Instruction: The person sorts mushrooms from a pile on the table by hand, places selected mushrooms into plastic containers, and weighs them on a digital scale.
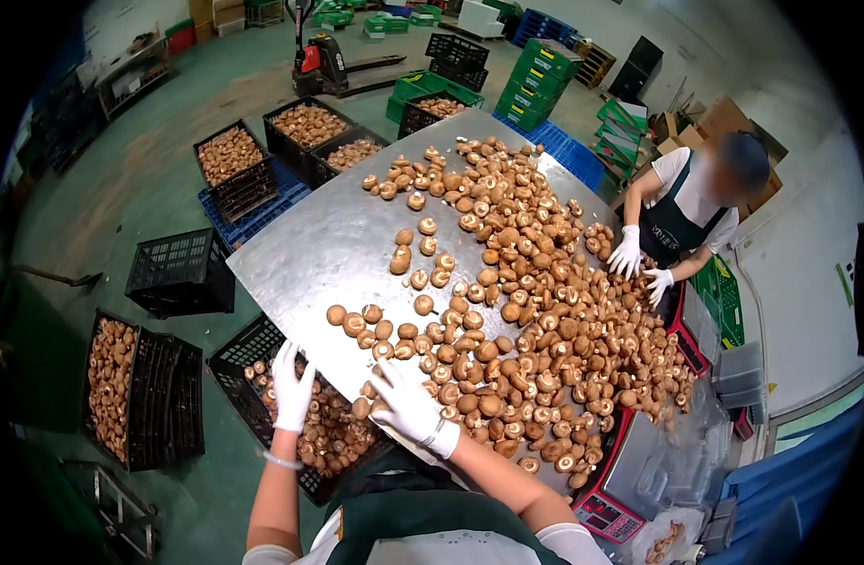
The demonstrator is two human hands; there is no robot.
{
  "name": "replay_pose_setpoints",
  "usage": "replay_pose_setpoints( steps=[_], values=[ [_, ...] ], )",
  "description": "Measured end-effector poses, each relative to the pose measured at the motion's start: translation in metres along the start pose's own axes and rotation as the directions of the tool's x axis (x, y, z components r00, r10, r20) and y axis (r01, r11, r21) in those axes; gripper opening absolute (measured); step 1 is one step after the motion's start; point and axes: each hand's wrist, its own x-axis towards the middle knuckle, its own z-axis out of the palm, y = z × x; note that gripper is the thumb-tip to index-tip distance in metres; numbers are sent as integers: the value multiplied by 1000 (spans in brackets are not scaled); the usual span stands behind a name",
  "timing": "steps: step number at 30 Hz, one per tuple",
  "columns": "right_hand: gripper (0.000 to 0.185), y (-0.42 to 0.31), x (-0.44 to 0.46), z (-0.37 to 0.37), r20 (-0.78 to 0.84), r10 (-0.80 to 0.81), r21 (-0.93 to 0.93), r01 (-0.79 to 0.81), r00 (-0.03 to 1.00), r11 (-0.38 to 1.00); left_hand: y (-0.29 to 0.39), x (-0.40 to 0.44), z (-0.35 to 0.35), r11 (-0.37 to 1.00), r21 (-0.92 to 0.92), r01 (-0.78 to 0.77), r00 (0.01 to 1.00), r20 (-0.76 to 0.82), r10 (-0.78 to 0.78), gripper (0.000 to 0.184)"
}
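Observation:
My left hand, in a white glove, hangs above a black plastic crate beside the metal table's near edge. Its fingers are stretched out, and nothing shows in them. Brown mushrooms lie inside that crate, partly hidden by my hand and apron. At the table edge, my gloved right hand reaches over with fingers extended, against a few loose mushrooms. A large spread of mushrooms covers the table's middle and right side, many showing pale stems.
A co-worker in white gloves handles mushrooms across the table. Red scales and clear plastic tubs line the right side. Mushroom-filled crates stand on a blue pallet at left. Behind are a pallet truck and green crates.

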Motion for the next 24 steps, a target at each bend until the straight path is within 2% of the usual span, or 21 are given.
replay_pose_setpoints(
  steps=[2, 3, 4, 6, 7, 8, 10, 11, 12, 14, 16, 18, 20, 22, 23, 24],
  values=[
    [72, 16, 12, -11, -69, 118, -34, -120, 991, 992, 1, 33, 29, 990, -118, 80, 996, 40, -76, 48],
    [75, 30, 20, -10, -109, 166, -48, -172, 980, 984, 9, 49, 40, 996, -85, 23, 997, 70, -17, 47],
    [81, 33, 35, -30, -44, 190, -65, -193, 981, 979, 17, 64, 52, 998, -55, -38, 994, 101, 43, 46],
    [89, 47, 61, -38, 6, 247, -200, -241, 969, 950, 15, 88, 88, 960, -278, 13, 971, 233, 54, 41],
    [94, 59, 69, -33, 50, 284, -227, -266, 957, 937, 17, 95, 101, 977, -211, -5, 963, 262, 62, 34],
    [92, 74, 72, -19, -56, 213, -311, -220, 975, 925, 19, 99, 111, 972, -226, 69, 939, 343, 13, 29],
    [89, 76, 82, -21, 122, 338, -288, -292, 933, 912, 25, 101, 120, 948, -307, 88, 897, 439, 59, 26],
    [87, 81, 78, -7, 0, 210, -321, -198, 978, 926, 25, 100, 121, 955, -295, -38, 903, 399, 159, 23],
    [82, 72, 77, -12, 67, 226, -300, -196, 972, 934, 26, 97, 117, 931, -366, 9, 881, 443, 166, 19],
    [76, 74, 70, 10, 16, 161, -102, -159, 987, 982, 11, 88, 109, 910, -405, 88, 866, 483, 132, 16],
    [73, 59, 62, 26, -20, 204, -1, -204, 979, 979, 15, 79, 73, 927, -370, 66, 850, 507, 141, 15],
    [75, 38, 60, 39, 108, 210, 62, -218, 972, 974, -8, 63, 49, 946, -321, 42, 851, 507, 134, 16],
    [77, 18, 55, 46, 86, 167, 148, -178, 982, 973, -5, 51, 19, 960, -279, 15, 850, 509, 135, 16],
    [79, 0, 51, 56, 157, 80, 219, -113, 984, 969, -17, 43, -1, 962, -248, 113, 799, 599, 60, 15],
    [80, -11, 48, 60, 206, 48, 249, -100, 977, 963, -13, 42, -16, 952, -206, 224, 711, 703, -15, 16],
    [79, -18, 43, 63, 189, -13, 296, -44, 982, 954, -16, 39, -22, 947, -109, 302, 618, 779, -107, 18]
  ],
)
